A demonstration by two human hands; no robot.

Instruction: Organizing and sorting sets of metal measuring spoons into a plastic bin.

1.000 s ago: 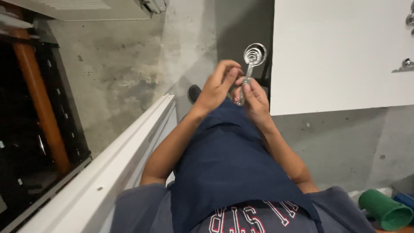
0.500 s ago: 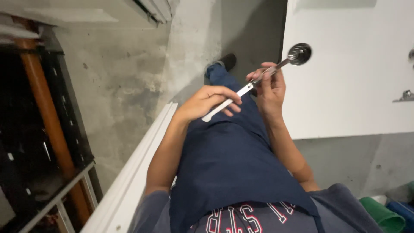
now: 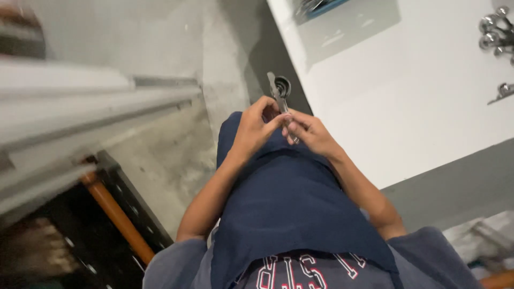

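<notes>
A slim, shiny metal measuring spoon (image 3: pixel 280 92), with a flat handle and a small round bowl, was held in front of the person's body, above a rough grey concrete floor (image 3: pixel 171 139). The left hand (image 3: pixel 252 127) curled around its handle, fingers closed on it. The right hand (image 3: pixel 310 134) pinched the handle's lower end. Both forearms angled inward. To the right, more metal spoons (image 3: pixel 495 29) lay on the smooth white table (image 3: pixel 417 107).
</notes>
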